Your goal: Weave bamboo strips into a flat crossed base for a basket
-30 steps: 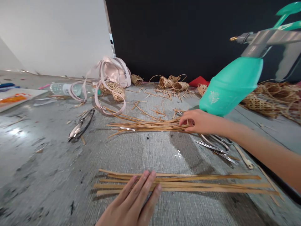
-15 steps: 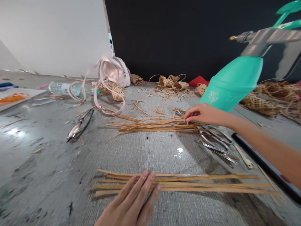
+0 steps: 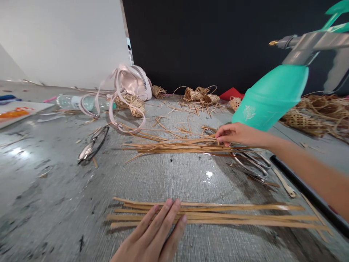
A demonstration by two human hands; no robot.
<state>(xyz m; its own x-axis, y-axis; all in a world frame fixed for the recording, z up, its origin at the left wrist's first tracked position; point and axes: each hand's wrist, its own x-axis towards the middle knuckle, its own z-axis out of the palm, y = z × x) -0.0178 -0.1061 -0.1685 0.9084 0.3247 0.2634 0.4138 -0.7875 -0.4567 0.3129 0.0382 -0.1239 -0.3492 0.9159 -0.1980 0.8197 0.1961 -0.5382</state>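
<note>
At grey bench's (image 3: pixel 152 178) far edge, black wall (image 3: pixel 191 43); left hand (image 3: pixel 155 233), fingers open, on flat tan strips (image 3: pixel 234 217); clear gap; right hand (image 3: pixel 218 141) pinching loose brown strips (image 3: pixel 174 147).

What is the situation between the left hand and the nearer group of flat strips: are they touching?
Touching. The head view shows it: the left hand lies over the nearer strips, its fingers resting across them.
</note>
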